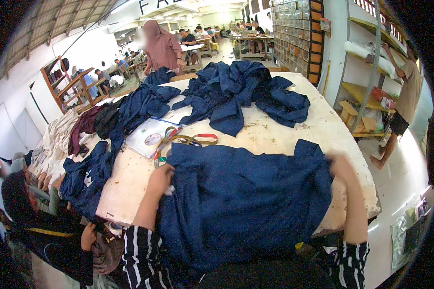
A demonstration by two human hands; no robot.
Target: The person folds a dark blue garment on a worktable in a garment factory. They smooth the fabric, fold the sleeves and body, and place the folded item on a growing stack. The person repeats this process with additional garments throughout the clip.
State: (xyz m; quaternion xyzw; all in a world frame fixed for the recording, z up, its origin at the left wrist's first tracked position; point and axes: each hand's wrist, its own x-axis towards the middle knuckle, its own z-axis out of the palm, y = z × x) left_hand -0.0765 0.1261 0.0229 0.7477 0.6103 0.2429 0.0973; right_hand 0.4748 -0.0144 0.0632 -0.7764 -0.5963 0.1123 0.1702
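A navy blue garment [246, 192] is stretched out wide before me, over the near edge of the table and down toward my body. My left hand [161, 179] grips its left side, with a bit of white showing by the fingers. At the far right edge of the cloth, my right hand [340, 166] is closed on it, somewhat blurred by motion. Just beyond the cloth lie a coiled measuring tape [205, 139] and a roll of tape [153, 139] on a clear plastic folder [142, 144].
A pile of navy garments [241, 91] covers the pale table's [332, 130] far part. More clothes, maroon [82, 127] and cream [58, 135], lie leftward. One person [161, 48] stands across the table; another person [43, 231] is close at left. Shelves [366, 86] stand at right.
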